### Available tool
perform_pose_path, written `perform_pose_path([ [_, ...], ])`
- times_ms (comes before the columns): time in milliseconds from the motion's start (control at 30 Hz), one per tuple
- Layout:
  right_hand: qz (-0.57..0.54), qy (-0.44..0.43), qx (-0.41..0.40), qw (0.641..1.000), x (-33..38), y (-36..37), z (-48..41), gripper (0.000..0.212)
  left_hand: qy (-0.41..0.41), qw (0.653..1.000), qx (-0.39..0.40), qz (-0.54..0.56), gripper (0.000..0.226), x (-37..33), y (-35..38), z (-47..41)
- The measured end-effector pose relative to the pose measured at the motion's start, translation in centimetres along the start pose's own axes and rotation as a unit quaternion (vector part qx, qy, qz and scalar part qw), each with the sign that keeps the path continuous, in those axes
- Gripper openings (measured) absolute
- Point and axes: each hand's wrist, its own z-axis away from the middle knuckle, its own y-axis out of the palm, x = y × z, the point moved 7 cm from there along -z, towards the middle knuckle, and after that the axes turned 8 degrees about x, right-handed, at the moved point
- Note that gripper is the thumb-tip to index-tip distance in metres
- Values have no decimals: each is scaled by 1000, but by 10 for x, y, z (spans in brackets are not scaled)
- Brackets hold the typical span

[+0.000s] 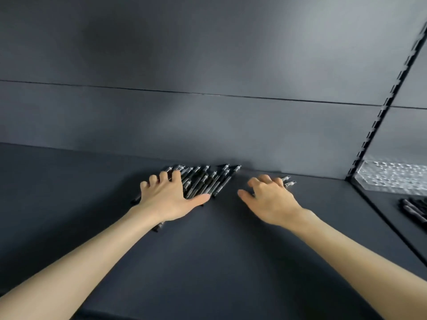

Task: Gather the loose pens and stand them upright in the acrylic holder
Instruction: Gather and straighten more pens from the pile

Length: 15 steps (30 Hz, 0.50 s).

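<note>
Several black pens (205,181) lie in a fanned pile on the dark shelf, close to the back wall. My left hand (168,196) rests flat on the left part of that pile, fingers spread. My right hand (270,198) lies to the right, its fingers curled over a few more pens (288,181) whose tips stick out past the fingertips. The clear acrylic holder (392,179) with many holes stands in the neighbouring bay at the far right.
A slotted black upright (381,121) divides this bay from the right one. More black pens (416,209) lie on the right shelf in front of the holder. The dark back wall (208,125) rises just behind the pile.
</note>
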Motion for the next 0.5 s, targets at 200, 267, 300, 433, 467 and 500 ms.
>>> perform_pose_path([
  [200,-67,-19,-71,995,27,4,-16,30,81,996,-29,21,98,8,-8,-23],
  [267,-99,-55,-101,988,42,2,-20,21,95,992,-22,74,95,15,-10,-27],
  [300,-121,-69,-116,983,48,1,-21,16,99,990,-13,96,96,20,-10,-29],
  [433,-204,-43,-146,967,53,-2,-28,20,118,984,2,132,98,27,-10,-32],
  [467,-209,-11,-140,968,49,-1,-32,27,122,983,5,133,98,26,-9,-32],
  [500,-213,23,-130,968,44,0,-36,34,126,983,8,134,99,24,-8,-32],
])
